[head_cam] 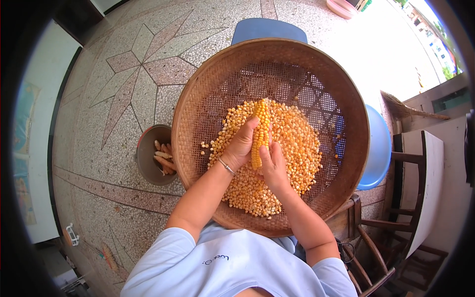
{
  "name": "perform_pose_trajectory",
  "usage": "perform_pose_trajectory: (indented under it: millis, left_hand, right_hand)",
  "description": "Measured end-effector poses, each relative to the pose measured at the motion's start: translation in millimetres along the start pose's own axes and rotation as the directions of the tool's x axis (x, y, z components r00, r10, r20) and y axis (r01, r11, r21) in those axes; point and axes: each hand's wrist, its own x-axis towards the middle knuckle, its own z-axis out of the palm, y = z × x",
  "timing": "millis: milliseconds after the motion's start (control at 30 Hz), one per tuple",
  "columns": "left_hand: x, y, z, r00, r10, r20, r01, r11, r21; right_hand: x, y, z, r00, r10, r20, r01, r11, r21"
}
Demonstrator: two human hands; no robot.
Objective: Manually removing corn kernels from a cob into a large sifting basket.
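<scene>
A yellow ear of corn (262, 128), its kernels in rows, points away from me over a round woven bamboo tray (207, 80). My left hand (241, 144) is wrapped around its left side, thumb along the ear. From the right, my right hand (275, 165) grips the lower part, with its thumb against the kernels. Below both hands spreads a heap of loose corn kernels (297, 144) in yellow and pale shades. A few stray kernels lie apart on the weave. Some fingers are hidden behind the ear.
Left of the tray stands a bucket (144, 163) with several corn cobs (165, 157) inside. A blue plastic stool (269, 29) shows beyond the far rim. On the right are a blue basin (376, 148), a wooden chair (371, 222) and a broom (412, 107).
</scene>
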Motion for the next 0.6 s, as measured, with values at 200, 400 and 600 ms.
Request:
perform_pose_trajectory:
  millis: [200,400,600]
  left_hand:
    - [-0.5,-0.2,5.1,0.998,0.018,0.061,-0.017,1.0,-0.01]
    - [0.5,0.4,-2.6,0.999,-0.052,0.01,0.053,0.998,-0.023]
    - [0.2,5.3,5.5,0.995,-0.009,0.099,0.025,0.986,-0.163]
  right_hand:
    - [-1.6,9.2,1.8,0.961,-0.275,-0.039,0.259,0.938,-0.233]
    - [-0.1,18.2,2.8,0.901,-0.431,-0.04,0.413,0.883,-0.222]
    - [1.2,12.4,0.9,0.929,-0.358,-0.091,0.354,0.934,-0.052]
